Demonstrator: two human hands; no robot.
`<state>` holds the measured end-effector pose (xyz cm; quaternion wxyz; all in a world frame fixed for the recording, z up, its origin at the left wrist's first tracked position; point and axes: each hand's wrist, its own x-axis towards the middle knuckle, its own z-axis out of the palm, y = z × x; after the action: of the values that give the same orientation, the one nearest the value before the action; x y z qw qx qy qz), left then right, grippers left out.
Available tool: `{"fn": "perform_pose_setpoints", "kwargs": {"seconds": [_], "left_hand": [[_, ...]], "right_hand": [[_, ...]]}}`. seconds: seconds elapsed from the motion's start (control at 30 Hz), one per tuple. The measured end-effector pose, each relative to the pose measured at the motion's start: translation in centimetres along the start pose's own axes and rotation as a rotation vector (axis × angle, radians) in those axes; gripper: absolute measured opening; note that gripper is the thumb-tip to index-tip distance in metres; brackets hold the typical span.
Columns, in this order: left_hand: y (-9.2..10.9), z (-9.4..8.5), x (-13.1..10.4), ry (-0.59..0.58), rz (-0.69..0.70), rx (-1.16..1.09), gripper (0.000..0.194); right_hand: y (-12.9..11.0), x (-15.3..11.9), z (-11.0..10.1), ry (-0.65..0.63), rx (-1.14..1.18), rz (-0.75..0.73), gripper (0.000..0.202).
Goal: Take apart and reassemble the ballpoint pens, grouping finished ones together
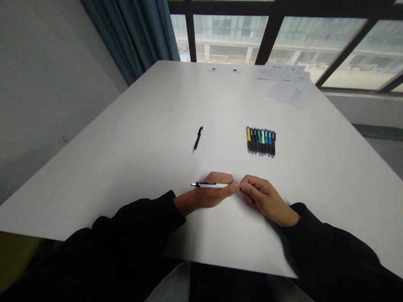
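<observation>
A white ballpoint pen (220,185) with a black clip lies level in my left hand (214,196). Its clicker end points left, and the thumb and fingers cover its front end. My right hand (260,195) is closed in a pinch, its fingertips meeting those of my left hand at the pen's front end. What the right fingers grip is hidden. Beyond my left hand, a single black pen (198,139) rests at a slant on the table. To the right of it is a neat row of several pens (261,142) in yellow, black, green, white and blue.
The white table (132,147) reaches to the window (233,37). Printed papers (286,90) lie at its far right corner. Two round cable-hole covers (236,71) sit near the far edge. A blue curtain (135,37) hangs at the back left beside a wall.
</observation>
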<state>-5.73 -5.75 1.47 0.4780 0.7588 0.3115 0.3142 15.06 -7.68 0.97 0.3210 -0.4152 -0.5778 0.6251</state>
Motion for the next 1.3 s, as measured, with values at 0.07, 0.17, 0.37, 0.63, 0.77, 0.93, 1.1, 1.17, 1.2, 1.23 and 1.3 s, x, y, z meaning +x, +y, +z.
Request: {"fn": "perform_pose_setpoints", "kwargs": {"seconds": [0.07, 0.17, 0.37, 0.63, 0.77, 0.93, 1.1, 1.17, 1.2, 1.23, 1.3], "left_hand": [[-0.1, 0.3, 0.0, 0.016, -0.111, -0.149, 0.049], [-0.4, 0.6, 0.1, 0.035, -0.173, -0.272, 0.053], [-1.0, 0.9, 0.4, 0.094, -0.223, -0.310, 0.058], [-0.8, 0.9, 0.6, 0.124, -0.246, -0.345, 0.056], [-0.6, 0.9, 0.7, 0.129, -0.283, -0.414, 0.056], [-0.6, 1.0, 0.8, 0.137, -0.300, -0.510, 0.054], [-1.4, 1.6, 1.0, 0.135, -0.358, -0.648, 0.057], [-1.7, 1.7, 1.1, 0.129, -0.388, -0.732, 0.061], [-1.7, 1.7, 1.1, 0.122, -0.404, -0.764, 0.060], [-1.7, 1.7, 1.1, 0.112, -0.417, -0.789, 0.056], [-1.5, 1.7, 1.1, 0.102, -0.425, -0.827, 0.047]], "right_hand": [[-0.1, 0.0, 0.1, 0.055, 0.082, -0.047, 0.035], [-0.4, 0.1, 0.1, 0.100, 0.119, -0.117, 0.030], [-0.5, 0.2, -0.1, 0.107, -0.018, -0.095, 0.032], [-0.5, 0.3, -0.1, 0.158, -0.087, -0.170, 0.022], [-0.5, 0.2, 0.1, 0.219, -0.020, -0.274, 0.028], [-0.5, 0.0, 0.0, 0.202, -0.154, -0.270, 0.014], [-0.5, -0.1, -0.4, 0.265, -0.388, -0.527, 0.002], [-0.7, -0.1, -0.5, 0.254, -0.462, -0.583, 0.006], [-0.8, -0.1, -0.5, 0.252, -0.478, -0.591, 0.006], [-0.9, -0.1, -0.5, 0.251, -0.485, -0.587, 0.005], [-1.0, -0.2, -0.5, 0.255, -0.492, -0.575, 0.005]]}}
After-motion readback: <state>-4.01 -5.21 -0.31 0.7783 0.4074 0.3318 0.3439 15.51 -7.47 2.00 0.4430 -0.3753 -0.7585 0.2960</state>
